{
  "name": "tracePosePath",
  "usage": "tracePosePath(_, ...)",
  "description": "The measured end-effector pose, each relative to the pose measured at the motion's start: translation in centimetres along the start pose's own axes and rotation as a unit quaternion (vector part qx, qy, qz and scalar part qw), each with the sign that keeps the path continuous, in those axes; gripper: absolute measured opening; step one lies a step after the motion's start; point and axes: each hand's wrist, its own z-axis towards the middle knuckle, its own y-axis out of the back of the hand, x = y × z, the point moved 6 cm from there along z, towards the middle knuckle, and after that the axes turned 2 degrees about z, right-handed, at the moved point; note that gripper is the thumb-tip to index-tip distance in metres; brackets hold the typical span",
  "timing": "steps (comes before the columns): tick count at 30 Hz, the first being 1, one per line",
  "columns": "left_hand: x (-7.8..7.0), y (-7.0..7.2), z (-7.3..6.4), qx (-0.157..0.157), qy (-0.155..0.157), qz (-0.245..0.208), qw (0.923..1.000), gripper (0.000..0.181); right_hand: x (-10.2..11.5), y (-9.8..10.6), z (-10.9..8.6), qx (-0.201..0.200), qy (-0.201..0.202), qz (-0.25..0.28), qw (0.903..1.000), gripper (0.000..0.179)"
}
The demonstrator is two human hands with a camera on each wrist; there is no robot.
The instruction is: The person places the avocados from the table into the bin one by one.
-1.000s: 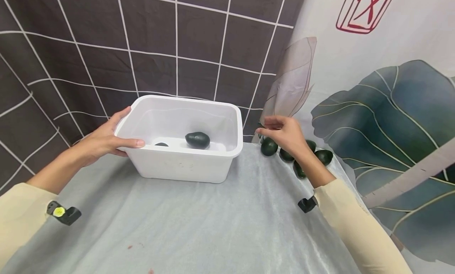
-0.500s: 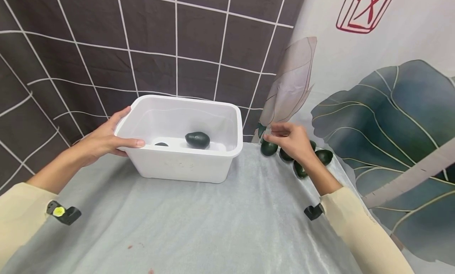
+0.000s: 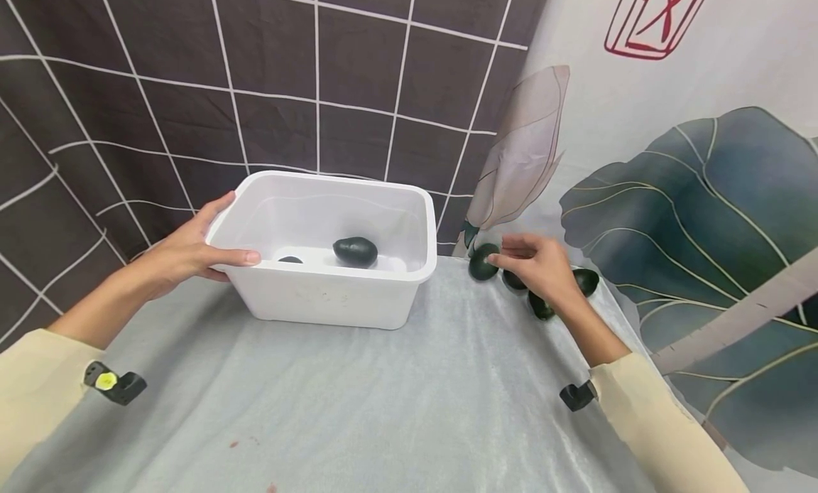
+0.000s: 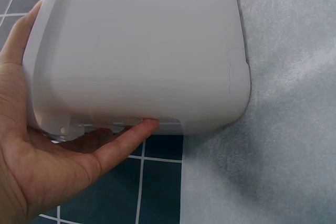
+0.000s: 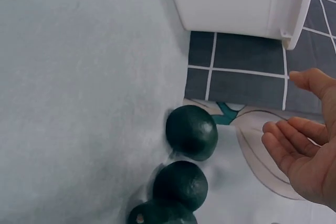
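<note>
A white plastic tub [image 3: 332, 298] stands on the cloth-covered table. My left hand [image 3: 182, 250] grips its left end, the thumb along the front rim; in the left wrist view, the hand's fingers [image 4: 123, 145] reach under the rim against the end wall. Inside the tub lies a dark green avocado [image 3: 356, 252], and a second dark shape [image 3: 290, 259] shows just above the front rim. My right hand [image 3: 542, 267] hovers with loosely bent fingers, holding nothing, over several avocados. Nearest its fingertips is one avocado [image 3: 482, 263]; another avocado [image 5: 180, 185] sits beside it in the right wrist view.
More avocados, among them one by the wrist [image 3: 586, 281], lie along the right edge of the grey tablecloth [image 3: 358, 408]. A dark curtain with white grid lines [image 3: 358, 67] hangs behind the tub. A leaf-printed curtain [image 3: 703, 216] hangs at the right.
My right hand has drawn rightward and a little nearer the body across the avocados, uncovering the leftmost one. The left hand and the tub have stayed in place.
</note>
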Motion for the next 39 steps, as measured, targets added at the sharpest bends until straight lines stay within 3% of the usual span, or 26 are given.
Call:
tracePosePath(13, 0.0, 0.0, -0.1, 0.000, -0.004, -0.006, 1.0000, 0.128, -2.0, 1.2, -1.6, -0.018, -0.025, -0.020, 0.9993, 0.062)
tracePosePath(39, -0.1, 0.1, 0.0, -0.002, 0.005, -0.006, 1.0000, 0.130, -5.3, 3.2, -4.1, -0.057, -0.031, -0.067, 0.9956, 0.064)
